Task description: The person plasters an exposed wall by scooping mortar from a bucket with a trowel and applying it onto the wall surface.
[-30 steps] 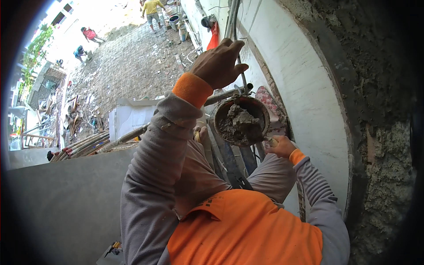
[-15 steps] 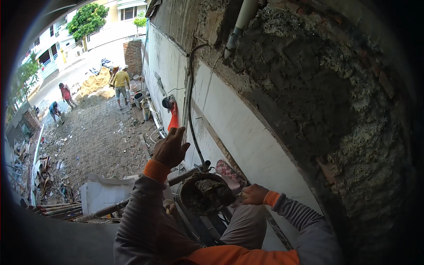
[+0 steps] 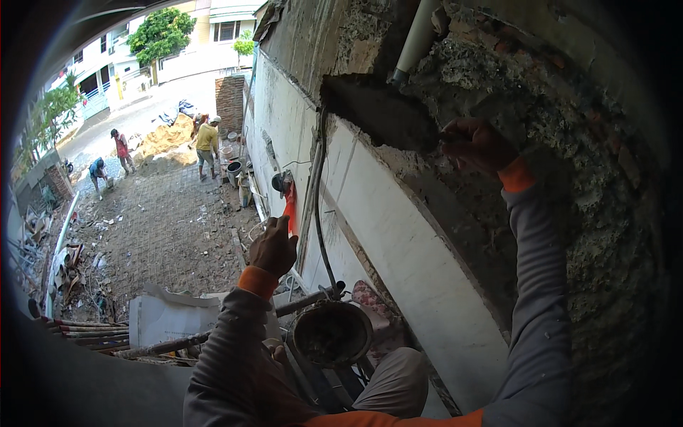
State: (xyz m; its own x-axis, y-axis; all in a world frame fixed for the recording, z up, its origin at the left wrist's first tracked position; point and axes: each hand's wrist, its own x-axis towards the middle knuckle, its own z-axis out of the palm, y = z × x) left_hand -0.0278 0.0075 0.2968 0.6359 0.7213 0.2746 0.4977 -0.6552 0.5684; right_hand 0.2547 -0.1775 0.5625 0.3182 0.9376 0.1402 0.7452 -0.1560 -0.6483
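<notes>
Up at the rough wall (image 3: 491, 235), my right hand (image 3: 478, 146) grips a trowel by its handle end. The trowel's wide dark blade (image 3: 384, 110) reaches left, close to the wall's lower edge and just under a grey-white pipe (image 3: 416, 43). Whether the blade touches the wall or carries mortar is hard to tell. My left hand (image 3: 274, 247) is raised in front of the white wall face with its fingers loosely bent and apart, holding nothing visible. Below it stands a round bucket (image 3: 331, 333) with dark wet mortar inside, by my knee.
A dark cable (image 3: 320, 192) runs down the white wall. Near it hang a dark round object (image 3: 279, 183) and an orange cloth (image 3: 290, 208). Poles (image 3: 171, 345) and a white sack (image 3: 167, 320) lie at lower left. Far below, several people work near a sand pile (image 3: 167, 137).
My right hand has lifted the trowel from the bucket up to the wall. My left hand has lowered slightly, its fingers more bent. The view has shifted a little.
</notes>
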